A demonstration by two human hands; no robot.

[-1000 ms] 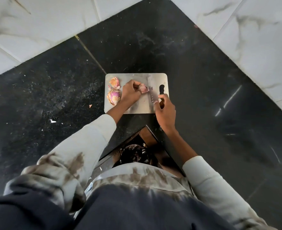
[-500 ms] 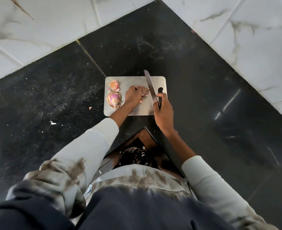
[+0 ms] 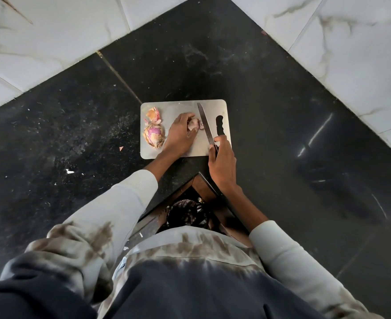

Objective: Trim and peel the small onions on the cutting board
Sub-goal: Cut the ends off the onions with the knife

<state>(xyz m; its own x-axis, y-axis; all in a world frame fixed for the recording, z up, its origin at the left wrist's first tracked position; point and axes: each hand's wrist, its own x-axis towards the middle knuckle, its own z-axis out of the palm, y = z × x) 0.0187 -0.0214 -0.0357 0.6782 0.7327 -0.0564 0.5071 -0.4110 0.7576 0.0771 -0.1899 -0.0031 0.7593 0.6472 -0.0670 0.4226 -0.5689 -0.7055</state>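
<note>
A steel cutting board [image 3: 180, 107] lies on the black counter. My left hand [image 3: 179, 134] grips a small pale-purple onion [image 3: 193, 124] at the board's middle. My right hand [image 3: 222, 162] holds the handle of a knife [image 3: 205, 123], whose blade stands just right of the onion with its tip pointing away from me. A whole onion [image 3: 154, 135] with loose purple skin sits at the board's left edge, and a piece of dry peel [image 3: 153, 114] lies just beyond it.
The board has a black-rimmed handle slot [image 3: 219, 125] at its right end. The black granite counter [image 3: 75, 125] carries small peel scraps [image 3: 70, 172]. White marble wall tiles [image 3: 52, 35] close the corner behind. A dark bin [image 3: 187, 215] sits below the counter edge.
The knife was lifted off the board and its blade now stands right next to the onion in my left hand. My left hand turned and shifted the onion slightly.
</note>
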